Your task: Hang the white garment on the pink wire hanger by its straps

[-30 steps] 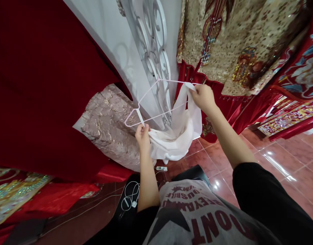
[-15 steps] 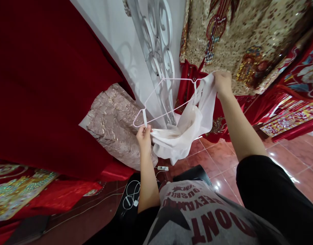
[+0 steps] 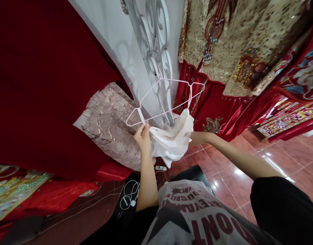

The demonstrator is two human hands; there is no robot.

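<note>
A thin pale pink clothes hanger (image 3: 148,92) is hooked at the white metal scrollwork (image 3: 164,30). From it hangs a sheer white garment (image 3: 169,144), with one white strap looped over each side of the hanger. Below the left end of the hanger, my left hand (image 3: 143,136) pinches the left strap between thumb and fingers. The right strap (image 3: 190,93) hangs by itself. My right hand (image 3: 195,138) reaches in behind the garment from the right. Cloth covers its fingers, so I cannot see whether they grip anything.
A pale pink metallic-patterned cloth (image 3: 107,119) and a dark red drape (image 3: 51,88) hang at left. Gold sequined cloth (image 3: 238,41) and red embroidered costumes hang at right. A white cable (image 3: 131,194) lies on a black seat (image 3: 120,211) above red floor tiles (image 3: 230,180).
My right hand has let go of the garment's right edge and moved down and left behind the cloth. The right side of the garment has dropped. My left hand keeps its pinch.
</note>
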